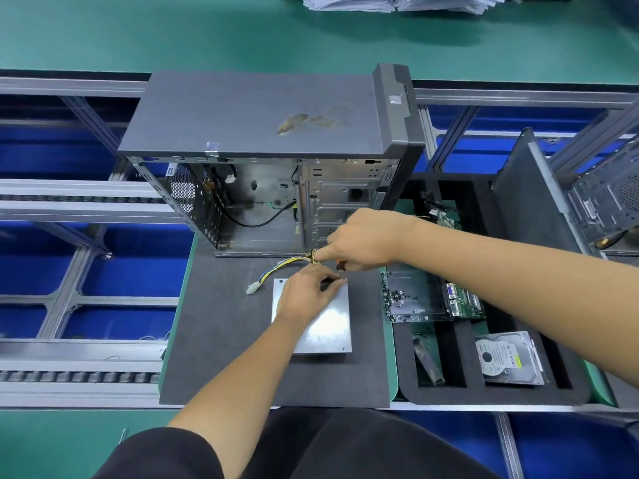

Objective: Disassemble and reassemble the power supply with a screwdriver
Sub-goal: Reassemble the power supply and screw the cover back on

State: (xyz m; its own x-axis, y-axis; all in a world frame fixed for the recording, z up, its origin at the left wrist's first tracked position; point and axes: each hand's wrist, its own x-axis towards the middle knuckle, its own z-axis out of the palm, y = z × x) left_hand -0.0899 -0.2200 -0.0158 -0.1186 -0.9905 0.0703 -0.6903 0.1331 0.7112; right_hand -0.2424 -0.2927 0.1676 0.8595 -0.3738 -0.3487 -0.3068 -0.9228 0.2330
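The power supply [328, 330], a flat silver metal box, lies on the dark grey mat [221, 340] in front of me. Its bundle of coloured cables [276, 266] runs off its far edge to a white connector at the left. My left hand [307, 295] rests on the box's far part and pinches the dark shaft of the screwdriver [340, 266] near the far right corner. My right hand [363, 242] grips the screwdriver's handle from above, forefinger stretched to the left. The tip is hidden by my fingers.
An open computer case [262, 140] stands just behind the mat. To the right a black foam tray [473, 385] holds a circuit board [463, 302], loose screws [394, 299] and a hard drive [506, 359]. A side panel [529, 188] leans at the far right. Conveyor rails run at the left.
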